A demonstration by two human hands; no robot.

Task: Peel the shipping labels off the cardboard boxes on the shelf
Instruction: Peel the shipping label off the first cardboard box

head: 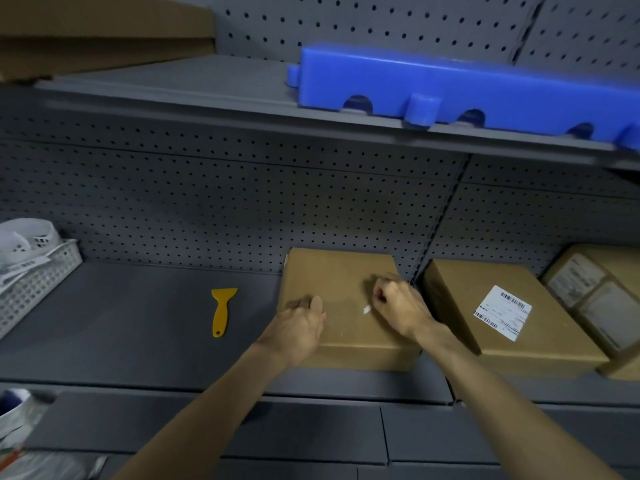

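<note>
We are pressing our left hand (304, 318), fingers flat, on the box (341, 306) to steady it on the shelf (138, 323). Our right hand (398, 303) is pinching a white scrap (366, 309), probably label residue, to peel it.

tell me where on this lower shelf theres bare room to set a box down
The widest bare patch of the grey metal shelf lies between the white mesh basket and the yellow plastic scraper. A narrower strip runs from the scraper to the brown cardboard box under both hands. Right of that box it is crowded: the labelled cardboard box and more boxes sit close together.
</note>
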